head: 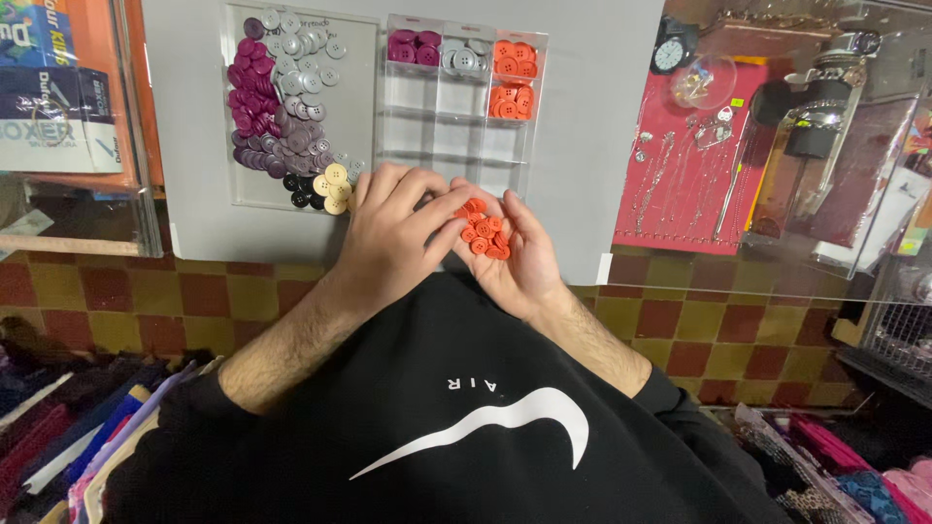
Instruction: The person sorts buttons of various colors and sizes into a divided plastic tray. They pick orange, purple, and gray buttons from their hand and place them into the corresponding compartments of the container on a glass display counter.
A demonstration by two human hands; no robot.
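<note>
The right hand (519, 254) is open like a little cup, palm up. A small pile of orange buttons (481, 231) lies in it. The left hand (388, 238) lies partly over the right one, palm down. Its fingers (439, 206) are bent and touch the edge of the orange pile. I cannot tell if they pinch a button. Both hands are over the near edge of the grey tabletop (194, 116), close to the middle of that edge.

Just past the hands, toward the far edge, stands a clear box with small compartments (464, 92). Its far row holds purple buttons (415, 47) on the left, grey buttons (464, 58) in the middle and more orange buttons (513, 73) on the right. The compartments nearer the hands look bare.

To the left of the box lies a flat clear tray (364, 97). In it is a big mixed heap of buttons (286, 107), purple and grey. At its near edge are a few cream buttons (332, 182) and black buttons (301, 189), just beside the left hand.

At the right edge of the tabletop lies a red board with chains and rings (680, 165). The person wears a black shirt (437, 408).
</note>
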